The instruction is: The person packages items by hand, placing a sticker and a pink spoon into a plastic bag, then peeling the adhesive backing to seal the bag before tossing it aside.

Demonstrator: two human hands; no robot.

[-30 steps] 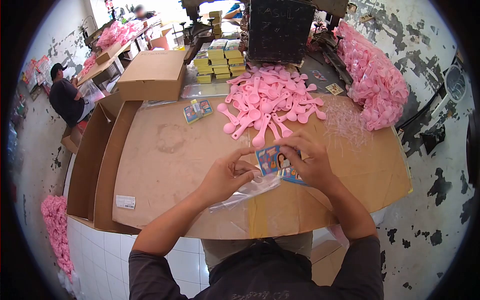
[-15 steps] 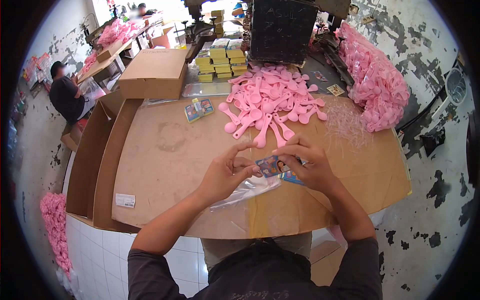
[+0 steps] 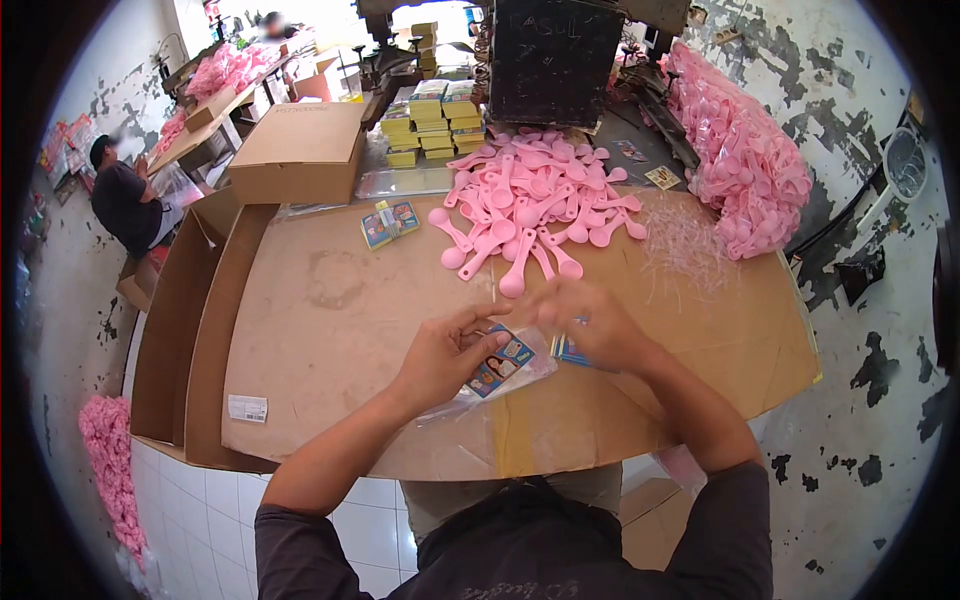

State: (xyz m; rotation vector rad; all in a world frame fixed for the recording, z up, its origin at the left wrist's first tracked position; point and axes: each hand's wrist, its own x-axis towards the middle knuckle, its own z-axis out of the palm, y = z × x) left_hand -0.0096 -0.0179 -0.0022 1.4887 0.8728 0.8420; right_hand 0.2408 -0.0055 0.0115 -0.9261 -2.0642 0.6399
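Observation:
Between the thumb and fingers of my left hand point(image 3: 448, 358) is a small blue printed card point(image 3: 502, 362), tilted over a clear plastic bag point(image 3: 450, 408). My right hand point(image 3: 590, 325) is blurred by motion, just right of the card. Its fingers are too smeared to read. Under and beside it lies a small stack of blue cards point(image 3: 568, 350), partly covered by the hand. Pink plastic spoons point(image 3: 530, 200) are heaped just beyond both hands on the cardboard surface point(image 3: 330, 370).
A banded card bundle point(image 3: 390, 224) lies left of the spoons. Behind are stacked cards point(image 3: 430, 122) and a closed carton point(image 3: 298, 150). Bagged pink spoons point(image 3: 745, 160) and plastic strips point(image 3: 685, 245) are at the right. A person point(image 3: 130, 200) sits far left.
The card held between both hands is now in my left hand alone, turned and lower. My right hand has moved slightly away from it, over the blue stack.

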